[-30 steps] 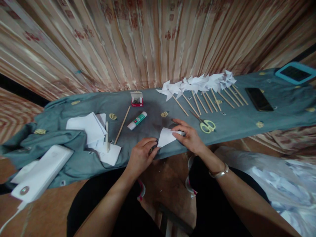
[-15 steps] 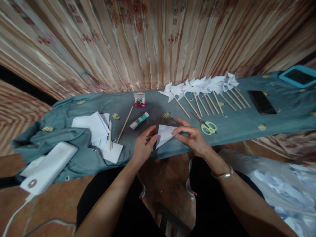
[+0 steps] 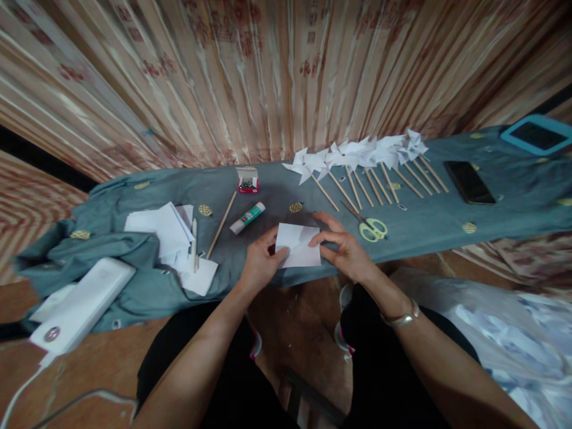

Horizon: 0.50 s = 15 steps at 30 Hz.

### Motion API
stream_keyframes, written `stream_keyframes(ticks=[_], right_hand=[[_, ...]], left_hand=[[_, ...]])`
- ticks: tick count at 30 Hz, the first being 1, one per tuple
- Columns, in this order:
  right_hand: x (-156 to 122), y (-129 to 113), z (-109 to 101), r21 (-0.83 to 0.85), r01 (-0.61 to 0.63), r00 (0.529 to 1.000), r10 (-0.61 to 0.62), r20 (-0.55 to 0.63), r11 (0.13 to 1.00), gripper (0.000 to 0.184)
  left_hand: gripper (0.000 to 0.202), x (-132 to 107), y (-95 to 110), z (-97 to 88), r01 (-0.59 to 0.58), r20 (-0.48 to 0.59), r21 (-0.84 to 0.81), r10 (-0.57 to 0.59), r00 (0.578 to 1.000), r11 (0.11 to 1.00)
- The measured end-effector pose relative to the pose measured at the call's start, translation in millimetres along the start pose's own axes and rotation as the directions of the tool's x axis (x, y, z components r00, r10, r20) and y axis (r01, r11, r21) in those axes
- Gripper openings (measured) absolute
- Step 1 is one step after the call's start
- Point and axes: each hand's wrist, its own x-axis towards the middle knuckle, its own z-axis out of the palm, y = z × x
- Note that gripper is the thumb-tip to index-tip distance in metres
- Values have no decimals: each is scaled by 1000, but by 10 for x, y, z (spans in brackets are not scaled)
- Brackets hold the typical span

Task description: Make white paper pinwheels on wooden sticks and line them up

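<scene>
A square of white paper [image 3: 299, 244] lies opened out at the table's near edge, with a faint diagonal crease across it. My left hand [image 3: 263, 257] grips its left side, thumb on top and fingers behind. On the right side, my right hand [image 3: 342, 247] pinches the paper between thumb and fingertips, its index finger stretched away above. Beyond my left hand lies a glue stick [image 3: 247, 218]. Green-handled scissors [image 3: 372, 229] rest to the right of my right hand.
Several white paper pinwheels [image 3: 353, 154] on sticks line the back of the table. At left are a paper stack [image 3: 158, 227], a wooden stick [image 3: 222, 224], a red box of pins [image 3: 248, 183] and a white power bank [image 3: 84, 304]. A phone [image 3: 469, 182] and blue-framed tablet [image 3: 538, 136] lie right.
The paper was folded into a triangle and is now unfolded to a square. Both hands stay at its sides; the whole view has shifted slightly.
</scene>
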Motion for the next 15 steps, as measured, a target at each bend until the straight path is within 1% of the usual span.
stream_keyframes(ticks=[4,6,8,10,12,13,15], right_hand=[[-74,-49,15,-209,43,999,-37,33,977,25],[-122,-98,20,-310,83,996,-74,41,947,25],[-167,-151,29,-399,148,989,-144,40,905,26],[-204,-204,52,-469,210,976,-214,47,858,27],[-233,-252,90,-516,257,962,-265,59,817,26],[-245,-269,112,-531,275,956,-287,63,801,24],[-266,-284,152,-541,302,946,-317,69,785,22]], left_hand=[[70,11,-21,-4,26,-87,86,-19,996,996],[80,0,-26,5,13,-107,80,-4,994,997],[83,-19,-23,23,-25,-107,71,33,994,997],[82,-38,-19,45,-73,-92,76,80,992,994],[76,-48,-20,64,-118,-86,116,128,988,986],[70,-50,-24,69,-136,-85,155,151,985,978],[51,-46,-33,67,-170,-71,253,194,978,952]])
